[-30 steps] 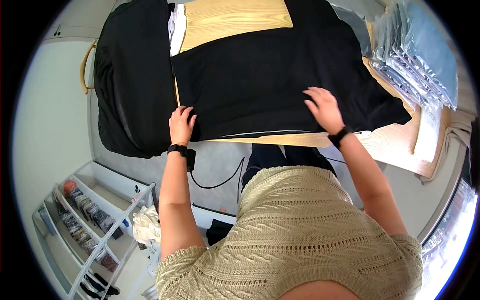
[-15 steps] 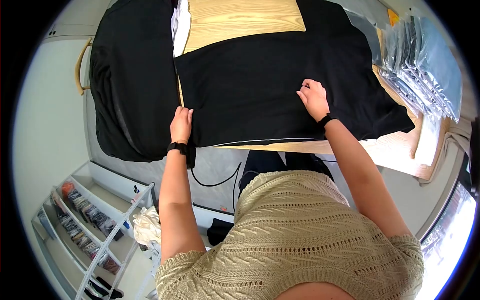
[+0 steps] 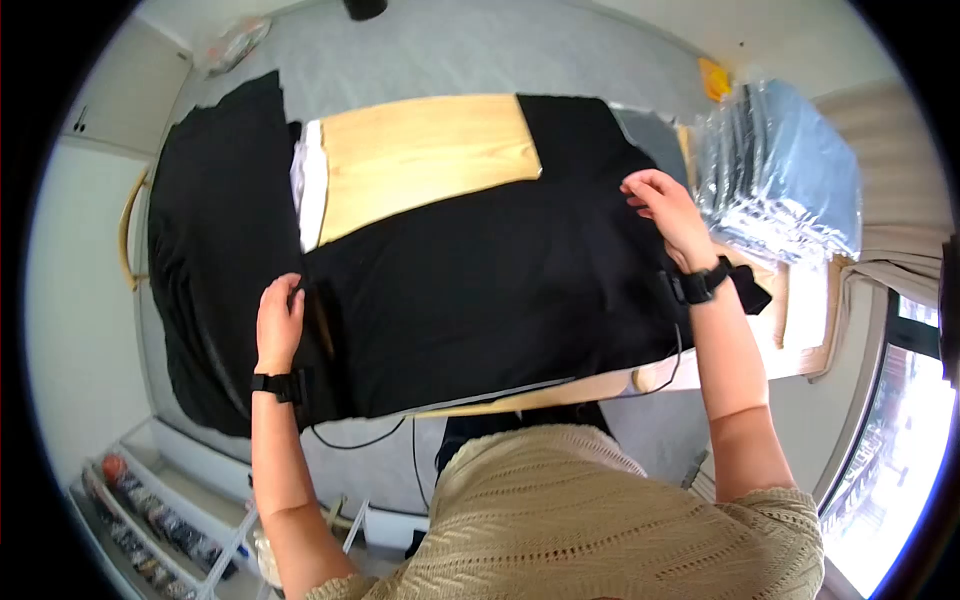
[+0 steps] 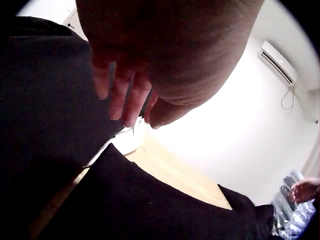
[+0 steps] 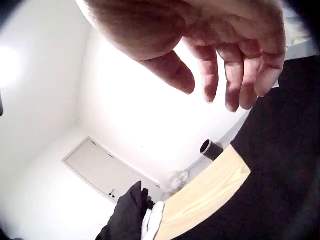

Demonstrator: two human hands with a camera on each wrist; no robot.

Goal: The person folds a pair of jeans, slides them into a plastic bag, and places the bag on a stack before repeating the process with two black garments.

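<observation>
Black cloth [image 3: 470, 290] lies spread over the wooden table [image 3: 420, 160]. To its left a second black garment pile [image 3: 220, 240] hangs over the table's end. The left hand [image 3: 279, 320] is over the gap between the two, fingers loosely extended; the left wrist view shows this hand [image 4: 135, 85] with slightly spread fingers, holding nothing. Over the right part of the cloth, the right hand [image 3: 668, 215] has relaxed, bent fingers. In the right wrist view that hand [image 5: 220, 55] hangs above the cloth [image 5: 285, 150] with nothing in it.
Plastic-wrapped folded garments [image 3: 780, 180] are stacked at the table's right end. White cloth [image 3: 311, 185] lies between the black pieces. A cable [image 3: 660, 385] crosses the near edge at the right. Shelving with packets [image 3: 165, 520] stands at lower left.
Both hands have come up off the cloth and moved farther from the body, the right one also toward the right. The head view has shifted, showing more floor beyond the table.
</observation>
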